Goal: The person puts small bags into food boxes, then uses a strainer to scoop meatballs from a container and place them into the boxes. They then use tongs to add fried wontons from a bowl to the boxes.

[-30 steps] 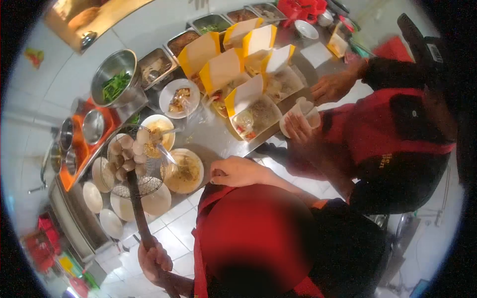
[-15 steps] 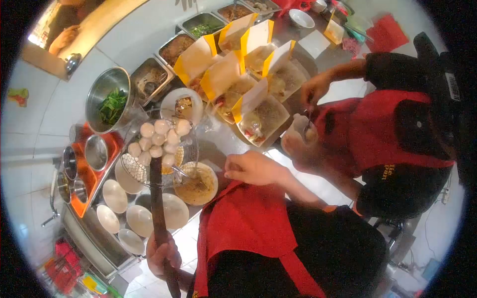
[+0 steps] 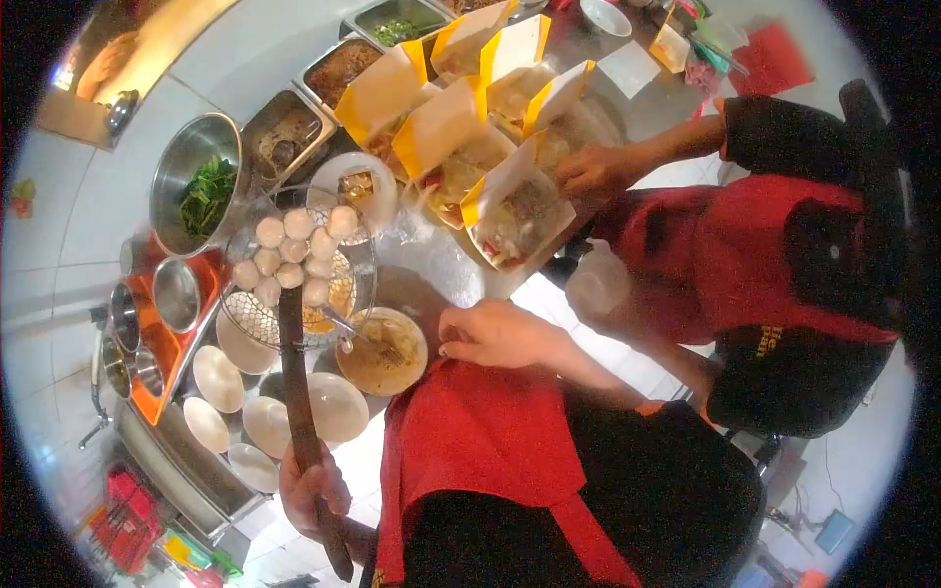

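1. Wire strainer point(image 3: 257, 321), loaded with pale round balls point(image 3: 292, 249), hovers over the counter's dishes, left of the food-streaked bowl.
2. Down below, the left hand point(image 3: 314, 490) grips its long dark handle point(image 3: 296, 387).
3. Just right of the strainer sits that food-streaked bowl point(image 3: 400, 370), cutlery inside.
4. Near its rim, the right hand point(image 3: 490, 333) has bent fingers; I can't quite tell whether they're closed on anything.
5. Beyond stand yellow-edged cartons point(image 3: 520, 230), open and filled.
6. Farthest right, a co-worker's hand point(image 3: 593, 174) reaches beside them.
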The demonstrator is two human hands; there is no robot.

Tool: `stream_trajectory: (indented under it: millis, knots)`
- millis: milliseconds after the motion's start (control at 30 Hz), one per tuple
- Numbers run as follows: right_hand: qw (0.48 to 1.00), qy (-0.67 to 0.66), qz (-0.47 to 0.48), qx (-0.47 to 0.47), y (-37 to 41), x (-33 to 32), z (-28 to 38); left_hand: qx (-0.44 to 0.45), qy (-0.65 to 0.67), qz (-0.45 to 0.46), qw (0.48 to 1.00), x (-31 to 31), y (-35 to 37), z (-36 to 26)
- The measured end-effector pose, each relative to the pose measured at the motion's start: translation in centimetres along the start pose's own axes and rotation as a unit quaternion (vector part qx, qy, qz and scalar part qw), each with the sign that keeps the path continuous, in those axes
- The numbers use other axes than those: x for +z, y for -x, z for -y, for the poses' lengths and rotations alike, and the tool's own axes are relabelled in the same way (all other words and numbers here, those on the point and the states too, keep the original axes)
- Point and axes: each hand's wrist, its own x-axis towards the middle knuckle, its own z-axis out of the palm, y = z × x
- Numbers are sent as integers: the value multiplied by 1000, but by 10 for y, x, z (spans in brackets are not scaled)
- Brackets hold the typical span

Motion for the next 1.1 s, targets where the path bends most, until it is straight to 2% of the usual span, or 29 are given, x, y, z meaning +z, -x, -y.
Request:
stream_trajectory:
  millis: [33,67,133,267,333,433,567,667,733,800,833,867,933,1000,1033,1100]
  knots:
    - [1000,8,2,8,0,1,-1,-16,-3,-38,999,4,-1,-2]
    - [1000,17,3,14,-1,2,-2,-19,-3,-40,999,3,-3,-1]
    - [1000,19,-6,18,0,4,-5,-3,17,20,1000,0,-8,-1]
    - [998,15,-6,52,3,-1,-4,-28,-4,24,999,2,-15,-6]
    - [999,4,-20,46,4,0,-8,-21,-16,63,998,1,-20,-7]
    - [998,3,-34,49,8,-4,-10,-33,-36,23,999,4,-21,-9]
    - [997,-8,-59,50,16,-16,-15,-14,-21,16,1000,11,-27,-11]
    - [994,2,-56,93,29,-46,-6,-37,-1,59,998,5,-35,-15]
    - [993,15,-87,73,41,-63,-19,-25,-20,60,998,9,-39,-18]
    - [985,-59,-163,2,52,-92,-28,-20,-28,36,999,16,-43,-23]
    - [986,-32,-162,25,58,-113,-26,-3,-6,55,998,26,-47,-25]
    - [980,-72,-174,65,71,-135,-18,0,-8,60,998,30,-48,-25]
    - [957,-47,-252,136,82,-166,-39,16,-12,63,998,39,-53,-26]
    - [936,-29,-333,110,91,-202,-65,41,-14,103,994,51,-61,-25]
    - [919,-92,-365,119,89,-221,-84,61,-26,80,995,50,-63,-23]
    - [907,-76,-399,115,95,-264,-108,81,-41,67,994,52,-69,-15]
